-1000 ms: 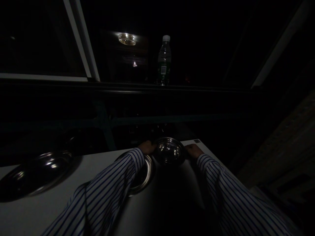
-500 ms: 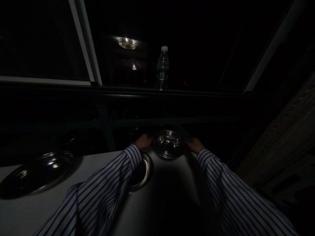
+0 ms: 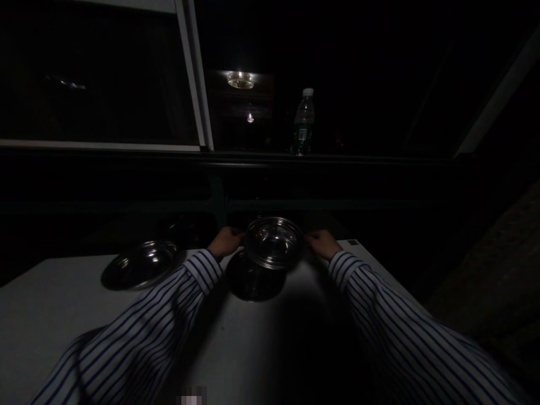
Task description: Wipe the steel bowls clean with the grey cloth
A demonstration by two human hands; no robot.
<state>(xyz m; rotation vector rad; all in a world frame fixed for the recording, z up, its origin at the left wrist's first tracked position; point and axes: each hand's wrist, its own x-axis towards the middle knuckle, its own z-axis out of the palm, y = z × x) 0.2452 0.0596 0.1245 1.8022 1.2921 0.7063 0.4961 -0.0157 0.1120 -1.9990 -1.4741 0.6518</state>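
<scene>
A shiny round metal bowl (image 3: 274, 243) is gripped by its rim at both sides, tilted above the white table. My left hand (image 3: 226, 242) is closed on its left rim, and my right hand (image 3: 323, 244) closes on the right rim. Just beneath and slightly nearer me sits a second round metal bowl (image 3: 255, 284), dark inside and partly covered by the held one. Further left a larger metal bowl (image 3: 141, 264) rests on the table. Both my sleeves are striped blue and white.
The white table (image 3: 50, 304) has its far edge just beyond the bowls. Behind it runs a dark window sill, where a clear bottle (image 3: 304, 124) with a green label stands. A pale window frame (image 3: 194, 73) rises at the left. The room is very dark.
The view has swung left. The held bowl has shifted left relative to the table and now partly overlaps the second bowl. Both hands keep their grip.
</scene>
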